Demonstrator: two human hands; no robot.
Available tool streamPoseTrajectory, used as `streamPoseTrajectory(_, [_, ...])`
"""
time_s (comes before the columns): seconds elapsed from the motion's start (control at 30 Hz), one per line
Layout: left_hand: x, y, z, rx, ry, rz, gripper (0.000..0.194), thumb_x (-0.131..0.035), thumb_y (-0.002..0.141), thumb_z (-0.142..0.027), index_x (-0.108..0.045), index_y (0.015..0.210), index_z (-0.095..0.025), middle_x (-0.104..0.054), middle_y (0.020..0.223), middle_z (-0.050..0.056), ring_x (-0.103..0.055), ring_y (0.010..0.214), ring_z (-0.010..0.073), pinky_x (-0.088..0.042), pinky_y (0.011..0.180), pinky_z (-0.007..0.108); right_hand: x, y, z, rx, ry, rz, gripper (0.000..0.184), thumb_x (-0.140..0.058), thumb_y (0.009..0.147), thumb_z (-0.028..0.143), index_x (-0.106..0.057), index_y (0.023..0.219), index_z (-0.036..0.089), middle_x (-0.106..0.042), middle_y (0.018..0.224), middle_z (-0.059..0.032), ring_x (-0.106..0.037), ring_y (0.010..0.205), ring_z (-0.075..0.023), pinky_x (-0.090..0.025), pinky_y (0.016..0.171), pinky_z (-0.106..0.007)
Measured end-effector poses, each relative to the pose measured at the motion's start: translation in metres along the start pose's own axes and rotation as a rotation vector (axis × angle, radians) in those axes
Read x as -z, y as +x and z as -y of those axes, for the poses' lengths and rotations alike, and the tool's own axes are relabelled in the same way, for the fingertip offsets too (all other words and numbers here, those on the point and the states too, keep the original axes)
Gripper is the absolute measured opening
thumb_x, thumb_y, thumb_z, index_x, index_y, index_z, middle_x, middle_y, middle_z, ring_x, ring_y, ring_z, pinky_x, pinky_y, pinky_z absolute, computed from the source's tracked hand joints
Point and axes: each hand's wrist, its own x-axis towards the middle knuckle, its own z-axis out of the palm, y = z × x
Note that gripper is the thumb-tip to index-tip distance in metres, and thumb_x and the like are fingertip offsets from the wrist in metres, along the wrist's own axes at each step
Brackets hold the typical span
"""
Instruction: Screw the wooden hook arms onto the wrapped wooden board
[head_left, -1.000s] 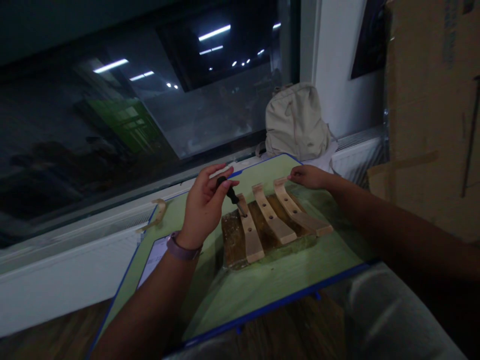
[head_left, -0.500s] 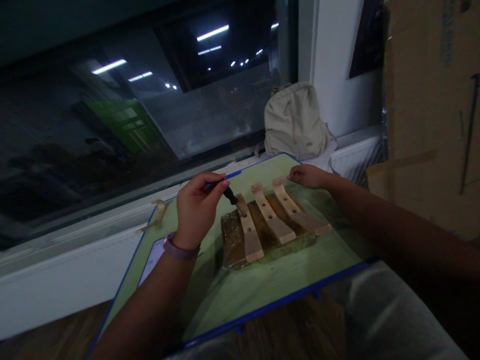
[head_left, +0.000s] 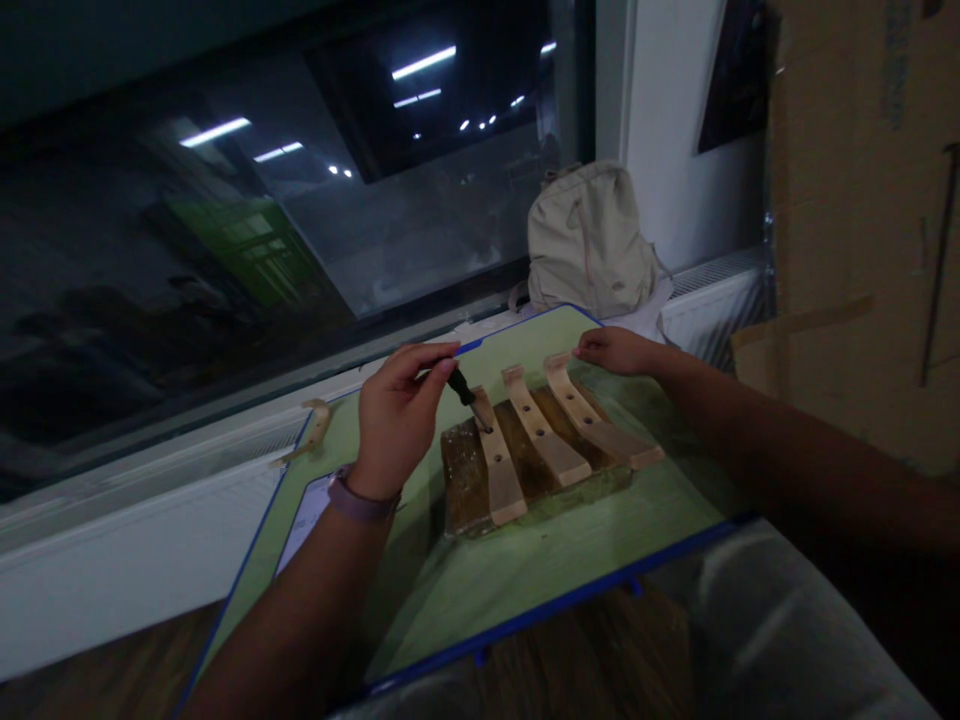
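Note:
My left hand [head_left: 401, 415] is closed on the dark handle of a screwdriver [head_left: 460, 387]. Its metal shaft slants down to the upper hole of the left wooden hook [head_left: 504, 480]. Beside that piece lie a middle wooden hook [head_left: 551, 445] and a right wooden hook [head_left: 592, 425], each with two holes. All three rest across a dark brown wooden block [head_left: 466, 485]. My right hand [head_left: 615, 350] is closed near the curled far end of the right hook; whether its fingertips grip anything is hidden.
The block stands on a green board [head_left: 480, 610] with blue edging. Another wooden hook [head_left: 319, 428] lies at the board's left edge, near a white sheet [head_left: 304, 515]. Behind are a beige backpack [head_left: 589, 245] and a window; cardboard [head_left: 847, 250] stands at right.
My left hand has turned slightly and shifted a little to the right with the screwdriver, whose tip stays at the same hole. My right hand and the hooks look unmoved.

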Motion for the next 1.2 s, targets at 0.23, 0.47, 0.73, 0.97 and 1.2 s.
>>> streamPoseTrajectory(0.23, [-0.0078,-0.0047,0.0003,0.005,-0.159,0.056,0.027,-0.074,0.080,-0.029,-0.072,0.106,-0.022,-0.071,0.101,0.005,-0.068,0.092,0.0154,-0.057,0.082,0.029,0.0000,-0.0014,0.0013,0.002,-0.009,-0.004,0.036,-0.042,0.093,0.043,-0.065,0.083,0.016,-0.069,0.083,-0.0094,-0.058,0.074,-0.0189,-0.040,0.068,-0.028])
streamPoseTrajectory(0.47, [-0.0046,-0.0035,0.0010,0.053,-0.127,0.057,0.028,-0.068,0.085,-0.031,-0.071,0.112,-0.022,-0.073,0.105,0.007,-0.069,0.096,0.0174,-0.056,0.090,0.034,0.0007,-0.0007,0.0026,0.016,-0.015,-0.001,0.037,-0.041,0.095,0.043,-0.063,0.080,0.017,-0.067,0.080,-0.0083,-0.056,0.072,-0.0177,-0.040,0.067,-0.027])
streamPoseTrajectory(0.73, [-0.0032,-0.0018,0.0012,-0.088,-0.034,-0.043,0.010,-0.075,0.078,-0.024,-0.073,0.087,-0.021,-0.068,0.092,0.003,-0.064,0.089,0.0142,-0.055,0.077,0.025,0.0011,-0.0016,0.0049,0.019,-0.007,0.007,0.038,-0.038,0.096,0.042,-0.059,0.077,0.017,-0.065,0.078,-0.0083,-0.055,0.072,-0.0174,-0.040,0.068,-0.028])
streamPoseTrajectory(0.97, [-0.0035,-0.0009,0.0006,0.071,-0.169,0.046,0.024,-0.066,0.087,-0.029,-0.069,0.109,-0.020,-0.072,0.107,0.007,-0.070,0.095,0.0166,-0.056,0.087,0.033,-0.0001,-0.0005,0.0017,0.010,0.004,0.001,0.041,-0.037,0.096,0.047,-0.060,0.077,0.018,-0.066,0.079,-0.0080,-0.055,0.072,-0.0178,-0.040,0.067,-0.028])
streamPoseTrajectory(1.2, [-0.0020,-0.0008,0.0026,-0.035,0.009,-0.017,0.018,-0.074,0.079,-0.026,-0.075,0.097,-0.024,-0.069,0.093,0.003,-0.065,0.085,0.0141,-0.055,0.076,0.027,0.0001,-0.0007,0.0016,0.015,0.010,0.001,0.044,-0.036,0.095,0.050,-0.061,0.077,0.019,-0.065,0.078,-0.0095,-0.056,0.072,-0.0197,-0.041,0.068,-0.030])
